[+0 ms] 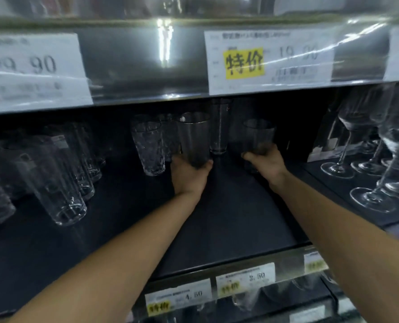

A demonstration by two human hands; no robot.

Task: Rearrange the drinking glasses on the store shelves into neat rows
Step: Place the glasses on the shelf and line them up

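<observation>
I am looking into a store shelving bay: a dark matte shelf [228, 217] runs deep under a shiny metal shelf edge [147, 61] that catches a streak of ceiling light. On that edge a white price label [33, 71] reads 99.90, and a second label with a yellow sticker [268, 61] sits to its right. Two smaller labels [178, 297] with yellow stickers hang on the lower rail below my arms. At the left of the dark shelf stand clear ribbed tumblers [61, 180], blurred by the wide lens. At the right are stemmed wine glasses [366, 141] with a dark box [322, 145] behind them. Toward the back, mid-shelf, the left hand [189, 176] grips the base of a smoky straight-sided tumbler [193, 138], upright, with a bright line round its rim. Just left of it stands a clear dimpled tumbler [148, 148]. The right hand [268, 163] is curled round the lower part of a shorter smoky tumbler [259, 136], also upright. Between the two held glasses, further back, a tall narrow clear glass [219, 127] stands on the shelf. I cannot tell whether either held tumbler rests on the shelf or is lifted off it.
</observation>
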